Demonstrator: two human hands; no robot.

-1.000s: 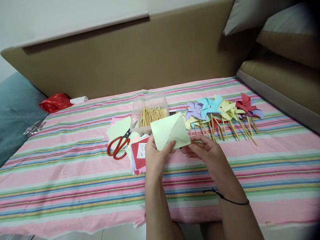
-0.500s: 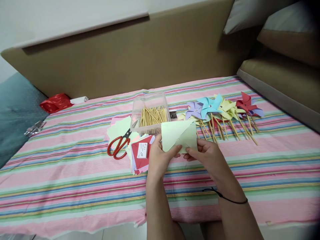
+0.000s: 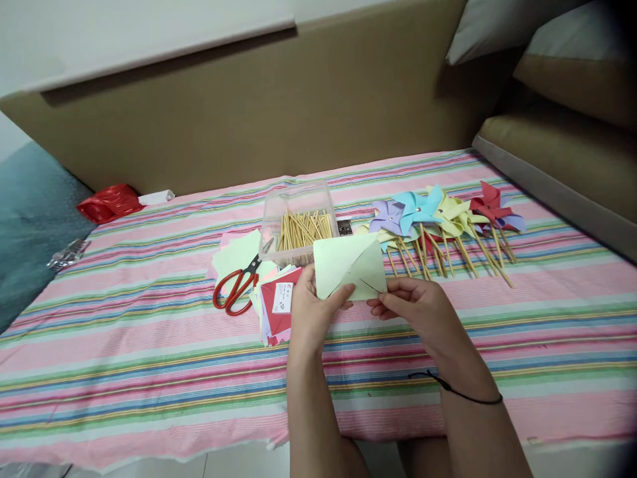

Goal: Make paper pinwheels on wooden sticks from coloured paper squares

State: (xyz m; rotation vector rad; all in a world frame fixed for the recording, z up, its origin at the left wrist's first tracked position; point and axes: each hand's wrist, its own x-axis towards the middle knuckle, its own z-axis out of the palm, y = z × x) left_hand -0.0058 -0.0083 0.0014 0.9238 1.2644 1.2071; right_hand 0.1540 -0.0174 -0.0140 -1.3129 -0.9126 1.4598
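A pale green paper square [image 3: 343, 255] with slits cut in from its corners is held up between both hands. My left hand [image 3: 313, 309] pinches its lower left part, thumb across the front. At the lower right corner, my right hand [image 3: 408, 299] grips the sheet between thumb and fingers. Small dots mark the paper's middle. Behind it stands a clear plastic box [image 3: 318, 192] of thin wooden sticks [image 3: 303, 229]. Left of my left hand lie red-handled scissors [image 3: 236, 289] and a stack of coloured paper [image 3: 273, 318] with a small white box [image 3: 283, 297] on top.
Several finished paper pinwheels [image 3: 421, 207] on sticks lie to the right. A small dark packet [image 3: 344, 227] sits beside the box. At the far left are a red plastic bundle [image 3: 112, 202] and a silvery wrapper [image 3: 68, 253]. The striped cloth [image 3: 149, 372] covers the surface, with a backrest [image 3: 249, 113] behind.
The green paper has shifted slightly left with my left hand. My right thumb has slid from near the lower middle to the lower right corner, uncovering a slit.
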